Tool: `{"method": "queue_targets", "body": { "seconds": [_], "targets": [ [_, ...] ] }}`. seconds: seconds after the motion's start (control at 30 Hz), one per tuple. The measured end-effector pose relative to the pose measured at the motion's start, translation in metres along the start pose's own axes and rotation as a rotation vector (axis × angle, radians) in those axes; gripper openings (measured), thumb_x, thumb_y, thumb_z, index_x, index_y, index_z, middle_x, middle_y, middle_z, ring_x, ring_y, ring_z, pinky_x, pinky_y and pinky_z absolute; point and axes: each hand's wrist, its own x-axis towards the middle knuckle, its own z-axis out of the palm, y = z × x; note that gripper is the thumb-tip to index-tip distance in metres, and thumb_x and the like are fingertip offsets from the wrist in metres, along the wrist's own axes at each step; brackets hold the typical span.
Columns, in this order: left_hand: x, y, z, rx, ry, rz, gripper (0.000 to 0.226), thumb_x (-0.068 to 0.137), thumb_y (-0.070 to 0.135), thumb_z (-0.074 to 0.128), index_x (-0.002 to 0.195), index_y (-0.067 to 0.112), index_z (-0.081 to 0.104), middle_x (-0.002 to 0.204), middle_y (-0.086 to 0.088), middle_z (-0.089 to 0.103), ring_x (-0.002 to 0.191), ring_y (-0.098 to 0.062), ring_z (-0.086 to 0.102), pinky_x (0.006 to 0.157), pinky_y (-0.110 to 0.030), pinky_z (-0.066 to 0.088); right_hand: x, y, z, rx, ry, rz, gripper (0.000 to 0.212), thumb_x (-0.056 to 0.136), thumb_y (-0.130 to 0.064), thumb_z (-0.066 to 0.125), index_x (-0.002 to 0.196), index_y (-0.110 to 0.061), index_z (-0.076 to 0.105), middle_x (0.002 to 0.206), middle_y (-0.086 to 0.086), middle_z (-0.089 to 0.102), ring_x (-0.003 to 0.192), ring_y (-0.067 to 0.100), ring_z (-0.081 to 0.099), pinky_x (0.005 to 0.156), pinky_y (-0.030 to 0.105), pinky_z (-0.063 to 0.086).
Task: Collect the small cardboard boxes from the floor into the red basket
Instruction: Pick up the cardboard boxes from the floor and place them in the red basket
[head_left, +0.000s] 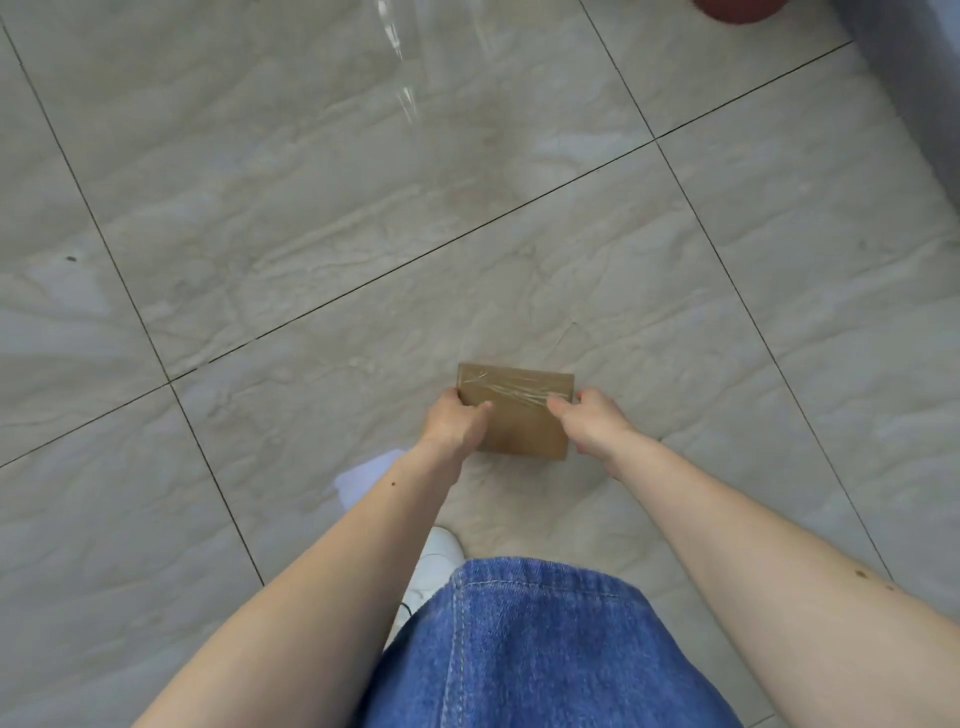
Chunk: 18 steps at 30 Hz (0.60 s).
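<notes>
Lower centre of frame: small cardboard box (519, 415), brown w/ clear tape across its top, gripped by both hands. Left hand (454, 421) clamps its left edge, thumb over the top; right hand (597, 421) clamps the right edge, thumb on the tape. Can't tell if box sits on the tiled floor (260, 208) or is just off it. Top right corner: sliver of a red object (737, 10), cropped, prob. the basket. Bottom: denim leg (519, 649), white shoe (434, 571).
</notes>
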Motion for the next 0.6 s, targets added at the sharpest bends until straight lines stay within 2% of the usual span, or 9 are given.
{"method": "queue_targets", "body": {
  "seconds": [0.07, 0.13, 0.23, 0.37, 0.47, 0.6],
  "targets": [
    [-0.007, 0.006, -0.004, -0.027, -0.007, 0.005, 0.037, 0.093, 0.023, 0.058, 0.127, 0.008, 0.054, 0.123, -0.012, 0.063, 0.112, -0.029, 0.059, 0.091, -0.032, 0.046, -0.008, -0.005, -0.007, 0.004, 0.008, 0.003, 0.055, 0.093, -0.041, 0.054, 0.128, 0.001, 0.057, 0.114, 0.015, 0.062, 0.101, 0.028, 0.059, 0.088, 0.041, 0.05],
    [-0.026, 0.017, -0.014, -0.049, -0.012, 0.019, 0.035, 0.093, 0.02, 0.056, 0.126, 0.007, 0.055, 0.121, -0.01, 0.063, 0.108, -0.027, 0.06, 0.088, -0.03, 0.046, -0.029, -0.017, -0.019, -0.007, 0.031, 0.004, 0.058, 0.094, -0.041, 0.056, 0.134, 0.001, 0.051, 0.127, 0.02, 0.061, 0.115, 0.036, 0.061, 0.097, 0.043, 0.049],
    [-0.07, 0.039, -0.04, -0.057, 0.011, 0.047, 0.037, 0.094, 0.018, 0.053, 0.129, 0.008, 0.053, 0.119, -0.006, 0.06, 0.102, -0.022, 0.055, 0.082, -0.027, 0.041, -0.074, -0.042, -0.044, -0.023, 0.052, 0.014, 0.066, 0.094, -0.042, 0.056, 0.141, 0.001, 0.041, 0.137, 0.021, 0.055, 0.122, 0.038, 0.057, 0.103, 0.045, 0.048],
    [-0.141, 0.073, -0.086, -0.059, 0.078, 0.108, 0.043, 0.092, 0.02, 0.052, 0.133, 0.012, 0.048, 0.131, -0.004, 0.054, 0.115, -0.023, 0.053, 0.091, -0.03, 0.042, -0.147, -0.087, -0.081, -0.033, 0.047, -0.028, 0.065, 0.093, -0.044, 0.056, 0.14, -0.003, 0.038, 0.14, 0.018, 0.052, 0.123, 0.036, 0.056, 0.102, 0.049, 0.048],
    [-0.198, 0.102, -0.122, -0.091, 0.132, 0.14, 0.034, 0.092, 0.022, 0.049, 0.125, 0.013, 0.05, 0.13, -0.006, 0.053, 0.114, -0.024, 0.052, 0.093, -0.034, 0.044, -0.208, -0.128, -0.109, -0.042, 0.068, -0.055, 0.068, 0.091, -0.046, 0.057, 0.142, -0.008, 0.034, 0.139, 0.014, 0.052, 0.118, 0.038, 0.06, 0.099, 0.05, 0.051],
    [-0.27, 0.144, -0.17, -0.131, 0.204, 0.183, 0.032, 0.092, 0.025, 0.049, 0.121, 0.014, 0.051, 0.129, -0.006, 0.052, 0.116, -0.027, 0.052, 0.101, -0.044, 0.045, -0.289, -0.184, -0.146, -0.077, 0.066, -0.086, 0.066, 0.092, -0.045, 0.056, 0.145, -0.013, 0.035, 0.129, 0.009, 0.056, 0.094, 0.035, 0.07, 0.082, 0.047, 0.06]
  ]
}}
